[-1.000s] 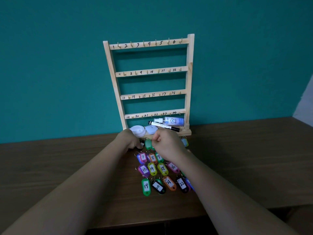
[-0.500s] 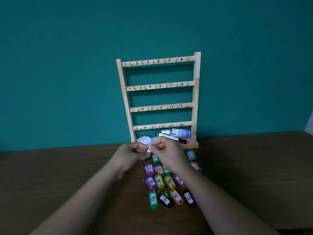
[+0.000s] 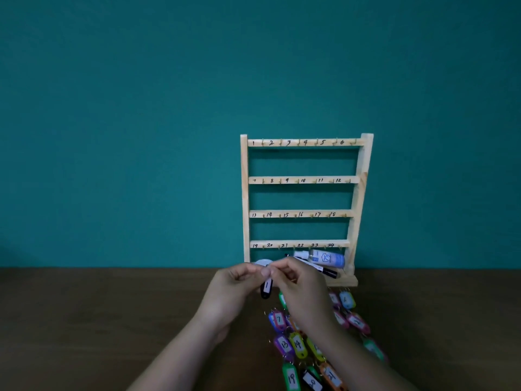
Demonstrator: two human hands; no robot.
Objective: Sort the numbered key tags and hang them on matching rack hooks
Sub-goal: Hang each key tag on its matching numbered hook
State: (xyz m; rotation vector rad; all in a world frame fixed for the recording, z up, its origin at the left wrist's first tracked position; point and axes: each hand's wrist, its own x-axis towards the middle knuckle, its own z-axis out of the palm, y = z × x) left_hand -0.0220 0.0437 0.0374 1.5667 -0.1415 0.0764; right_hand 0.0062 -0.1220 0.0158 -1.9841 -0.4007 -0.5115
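I see both hands low in the middle of the frame. The left hand (image 3: 234,289) and the right hand (image 3: 298,292) pinch the top of a black tag (image 3: 266,289) marked 1, which hangs between them. Every hook on the wooden rack (image 3: 244,193) above is bare. The other tags (image 3: 297,344) lie on the table (image 3: 112,320) at the lower right, so I think nearly all the work is left.

- A dark brown table (image 3: 112,320) is stretching from left to right.
- A wooden rack (image 3: 244,193) is standing at its back edge, right of the middle.
- Bright key tags (image 3: 297,344) are lying in rows between the rack and the front edge.
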